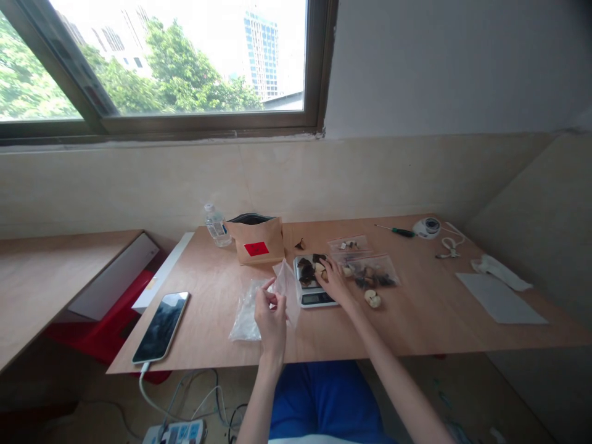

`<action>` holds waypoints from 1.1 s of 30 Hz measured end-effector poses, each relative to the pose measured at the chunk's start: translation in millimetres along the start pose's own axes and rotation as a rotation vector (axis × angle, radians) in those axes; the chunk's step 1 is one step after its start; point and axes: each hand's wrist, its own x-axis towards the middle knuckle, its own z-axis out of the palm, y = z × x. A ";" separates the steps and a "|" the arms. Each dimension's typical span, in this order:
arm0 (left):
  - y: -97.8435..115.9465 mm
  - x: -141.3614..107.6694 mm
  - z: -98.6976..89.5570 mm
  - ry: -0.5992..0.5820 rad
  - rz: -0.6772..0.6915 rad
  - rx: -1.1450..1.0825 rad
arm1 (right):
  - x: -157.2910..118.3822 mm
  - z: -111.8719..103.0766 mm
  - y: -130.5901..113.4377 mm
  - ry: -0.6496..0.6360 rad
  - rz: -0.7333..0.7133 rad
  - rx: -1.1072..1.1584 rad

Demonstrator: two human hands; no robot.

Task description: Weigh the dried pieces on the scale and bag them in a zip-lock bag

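Observation:
My left hand point(271, 311) is raised over the near middle of the table, its fingers pinched on a clear plastic bag point(290, 293) that stands up beside the scale. Another crumpled clear bag point(246, 317) lies under and left of that hand. On the digital kitchen scale point(316, 298) rest dark and pale dried mushroom pieces point(306, 271). My right hand point(337, 283) reaches over the scale from the right, fingers curled at a pale piece point(320, 269). A round pale mushroom piece point(372, 299) lies right of the scale.
Zip bags of dried pieces point(377, 271) lie at right. Behind stand a brown paper pouch point(256, 240) and a water bottle point(216, 225). A charging phone point(161, 327) lies at left. Far right hold a screwdriver point(402, 232), a white camera point(426, 228) and a white sheet point(502, 299).

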 end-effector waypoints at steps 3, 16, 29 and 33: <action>-4.1 4.6 -0.6 0.006 0.025 0.063 | -5.5 5.2 0.3 0.045 0.023 -0.048; -9.3 10.4 19.2 -0.004 0.116 0.111 | 2.4 -3.1 4.7 0.210 0.120 0.116; -15.8 2.1 35.0 -0.085 0.105 0.157 | 0.8 -68.5 -102.8 -0.042 0.580 1.115; -24.6 -6.0 35.1 -0.102 0.028 0.020 | -5.3 -58.9 -108.4 -0.076 0.619 1.100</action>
